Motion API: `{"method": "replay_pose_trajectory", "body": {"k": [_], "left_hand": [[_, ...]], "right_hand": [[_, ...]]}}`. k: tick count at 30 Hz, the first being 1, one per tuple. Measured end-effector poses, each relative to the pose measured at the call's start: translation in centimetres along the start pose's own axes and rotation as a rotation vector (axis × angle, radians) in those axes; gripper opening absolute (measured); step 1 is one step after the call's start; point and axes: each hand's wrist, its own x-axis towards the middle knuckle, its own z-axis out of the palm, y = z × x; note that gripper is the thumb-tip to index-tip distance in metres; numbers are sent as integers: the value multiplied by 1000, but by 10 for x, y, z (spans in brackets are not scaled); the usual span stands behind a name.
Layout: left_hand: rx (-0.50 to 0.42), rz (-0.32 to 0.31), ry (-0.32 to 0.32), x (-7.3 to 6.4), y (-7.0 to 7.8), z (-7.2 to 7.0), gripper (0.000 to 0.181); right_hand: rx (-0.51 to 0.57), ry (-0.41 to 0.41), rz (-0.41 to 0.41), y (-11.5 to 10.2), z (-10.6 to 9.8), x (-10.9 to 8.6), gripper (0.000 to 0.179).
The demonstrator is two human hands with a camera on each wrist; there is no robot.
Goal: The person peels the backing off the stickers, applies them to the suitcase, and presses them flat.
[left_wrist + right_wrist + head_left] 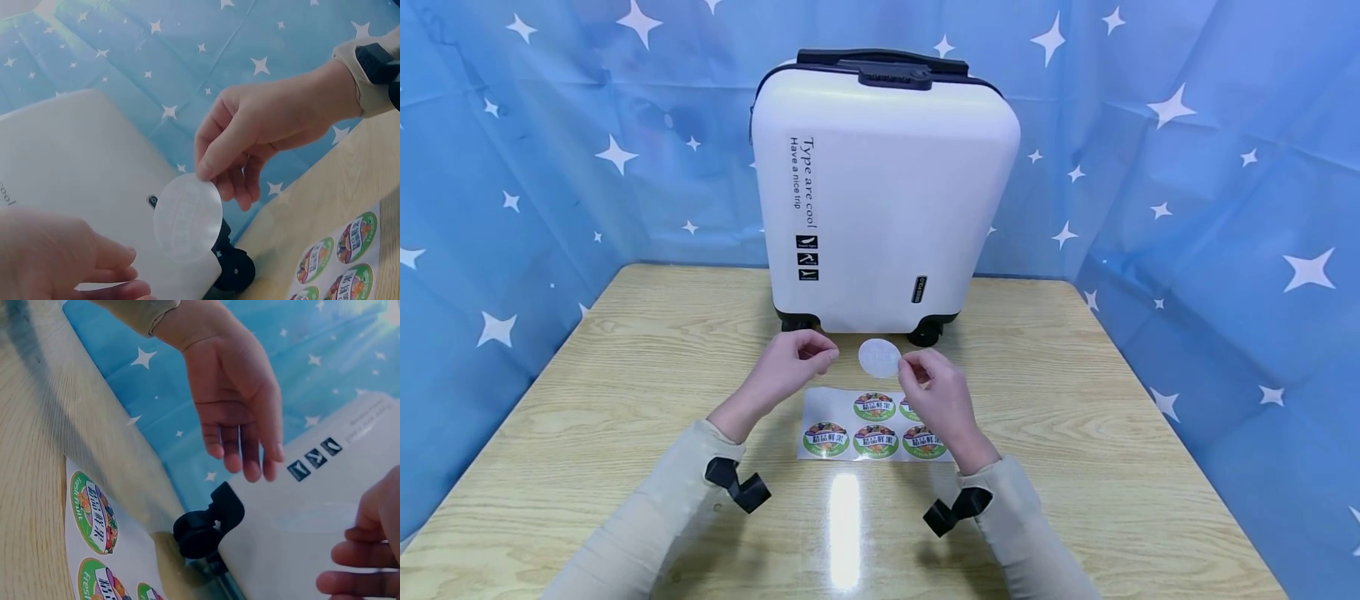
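From the right fingers (923,360), a round sticker (877,358) extends leftward.

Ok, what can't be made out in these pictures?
Head: upper-right part of the sticker sheet, behind the right hand.
Head: captions in the black icons, too small.
Left wrist: print on the held round sticker, too faint.
Right wrist: rest of the sticker sheet, cut by the bottom edge.

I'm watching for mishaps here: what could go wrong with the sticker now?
The right grip pinches the sticker only at its edge, so it might fold. The left grip is near; a stray touch could make the sticker cling there. If dropped, it may land on the sheet nearby.
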Motion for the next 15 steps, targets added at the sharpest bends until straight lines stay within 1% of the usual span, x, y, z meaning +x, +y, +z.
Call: {"method": "replay_pose_trajectory", "body": {"k": [5, 10, 15], "left_hand": [[6, 27, -9, 1, 7, 0, 20], [-9, 51, -13, 2, 13, 1, 20], [-19, 60, -23, 1, 18, 1, 22]], "right_hand": [[4, 16, -29, -3, -1, 1, 7], [2, 33, -59, -5, -2, 3, 7], [1, 38, -91, -7, -4, 4, 7]]}}
